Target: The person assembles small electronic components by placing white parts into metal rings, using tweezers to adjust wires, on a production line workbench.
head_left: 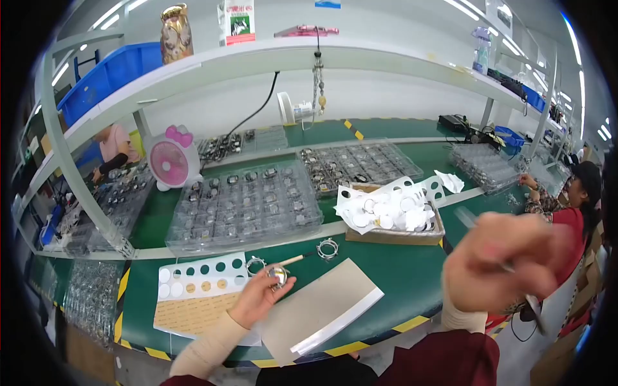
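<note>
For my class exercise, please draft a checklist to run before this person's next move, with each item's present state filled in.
1. Left hand holds the round shiny metal part: ok.
2. Right hand has a secure grip on something: cannot tell; it is raised and blurred.
3. Sheet with round cut-outs lies on the bench with some discs left in place: ok.
4. White scraps are contained within the cardboard box: not ok; some stick out over its edge.

Maroon sleeves (444, 360), beige undersleeves (209, 345)
</note>
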`<state>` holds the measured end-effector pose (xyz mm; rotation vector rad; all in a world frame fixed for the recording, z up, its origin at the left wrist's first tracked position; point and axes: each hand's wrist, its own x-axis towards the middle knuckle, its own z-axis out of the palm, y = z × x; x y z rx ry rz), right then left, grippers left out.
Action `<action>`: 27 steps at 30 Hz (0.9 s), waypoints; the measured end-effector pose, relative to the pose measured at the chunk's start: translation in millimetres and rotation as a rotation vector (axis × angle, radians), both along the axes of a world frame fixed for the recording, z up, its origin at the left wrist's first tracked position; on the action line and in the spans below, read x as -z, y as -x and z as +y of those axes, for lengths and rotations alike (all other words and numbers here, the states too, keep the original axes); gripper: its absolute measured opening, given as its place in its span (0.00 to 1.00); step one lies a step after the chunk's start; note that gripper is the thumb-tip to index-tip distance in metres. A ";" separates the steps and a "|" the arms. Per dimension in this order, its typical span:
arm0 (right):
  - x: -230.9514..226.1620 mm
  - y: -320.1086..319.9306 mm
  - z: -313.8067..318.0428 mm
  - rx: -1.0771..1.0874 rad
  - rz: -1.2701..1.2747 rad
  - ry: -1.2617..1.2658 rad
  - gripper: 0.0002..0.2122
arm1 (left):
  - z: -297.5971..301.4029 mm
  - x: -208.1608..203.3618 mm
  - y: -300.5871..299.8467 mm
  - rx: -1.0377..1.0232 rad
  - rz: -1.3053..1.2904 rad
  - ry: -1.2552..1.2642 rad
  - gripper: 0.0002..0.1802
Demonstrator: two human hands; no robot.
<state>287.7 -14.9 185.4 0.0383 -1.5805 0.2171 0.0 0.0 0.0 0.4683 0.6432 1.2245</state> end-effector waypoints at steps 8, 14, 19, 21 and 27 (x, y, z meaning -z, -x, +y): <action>188.6 -73.2 59.4 0.510 -1.169 -0.080 0.10 | 99.0 -101.8 -45.7 0.039 0.612 -0.247 0.16; 212.5 -74.4 75.2 0.211 -1.075 0.162 0.10 | 252.6 -91.3 -75.0 -0.106 0.716 -0.274 0.18; 218.8 -64.3 93.4 0.209 -1.027 0.201 0.10 | 380.8 -44.1 -93.8 -0.318 1.065 -0.230 0.21; 222.0 -62.3 95.4 0.183 -1.016 0.191 0.11 | 433.6 -10.2 -63.9 -0.464 1.234 -0.353 0.22; 213.9 -67.5 97.1 0.206 -0.986 0.314 0.09 | 485.8 1.7 -94.7 -0.591 1.511 -0.385 0.20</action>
